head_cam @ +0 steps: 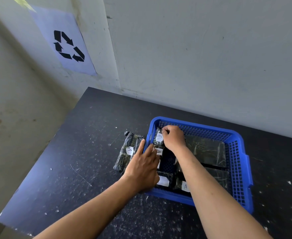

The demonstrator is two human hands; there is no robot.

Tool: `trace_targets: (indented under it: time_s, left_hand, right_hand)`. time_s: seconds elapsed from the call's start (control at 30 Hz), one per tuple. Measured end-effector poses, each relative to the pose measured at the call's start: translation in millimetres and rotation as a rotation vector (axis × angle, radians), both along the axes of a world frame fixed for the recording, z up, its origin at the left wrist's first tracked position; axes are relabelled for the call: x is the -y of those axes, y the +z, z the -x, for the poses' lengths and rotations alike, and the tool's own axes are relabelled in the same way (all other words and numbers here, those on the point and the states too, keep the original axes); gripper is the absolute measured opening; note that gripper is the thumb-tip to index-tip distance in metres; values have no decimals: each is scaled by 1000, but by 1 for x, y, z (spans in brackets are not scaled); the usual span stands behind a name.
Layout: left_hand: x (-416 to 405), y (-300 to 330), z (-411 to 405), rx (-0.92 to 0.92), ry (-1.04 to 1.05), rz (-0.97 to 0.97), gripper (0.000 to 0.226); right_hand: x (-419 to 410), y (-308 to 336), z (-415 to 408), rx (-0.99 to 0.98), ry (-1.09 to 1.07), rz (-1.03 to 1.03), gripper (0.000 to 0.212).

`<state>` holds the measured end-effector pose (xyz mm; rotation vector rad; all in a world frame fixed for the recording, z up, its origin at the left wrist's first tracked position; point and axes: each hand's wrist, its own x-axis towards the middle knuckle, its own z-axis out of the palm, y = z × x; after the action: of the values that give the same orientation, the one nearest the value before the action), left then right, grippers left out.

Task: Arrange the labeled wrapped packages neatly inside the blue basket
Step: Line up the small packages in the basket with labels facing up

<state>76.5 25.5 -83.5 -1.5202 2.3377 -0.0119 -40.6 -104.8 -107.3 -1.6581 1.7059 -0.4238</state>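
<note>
A blue basket [236, 152] stands on the dark table and holds several black wrapped packages with white labels marked A. My right hand [173, 138] pinches the top of a small labeled package [159, 137] standing against the basket's far left corner. My left hand [144, 167] reaches over the basket's left rim, fingers extended, touching a second labeled package [159, 151] just inside. A larger flat package [205, 150] lies at the basket's right side. Two more labeled ones [185, 186] sit near the front wall. One package [127, 150] lies on the table outside, left of the basket.
The black speckled table [90, 152] meets a grey wall at the back, and its left edge drops off. A paper sheet with a recycling symbol [67, 45] hangs on the wall at upper left.
</note>
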Motion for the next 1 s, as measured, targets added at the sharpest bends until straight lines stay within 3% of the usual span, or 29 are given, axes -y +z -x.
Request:
trace_targets:
  time_s: [0.37, 0.73, 0.87, 1.0]
  left_hand:
    - [0, -1, 0, -19, 6, -6, 67]
    - [-1, 0, -1, -47, 7, 5, 67]
    - [-1, -3, -1, -56, 16, 10, 69]
    - [1, -7, 0, -33, 31, 10, 71]
  right_hand:
    - [4, 8, 7, -304, 332, 98, 27]
    - [25, 20, 11, -295, 466, -90, 34]
    - [15, 10, 5, -305, 403, -33, 32]
    - [-4, 1, 1, -339, 282, 157, 29]
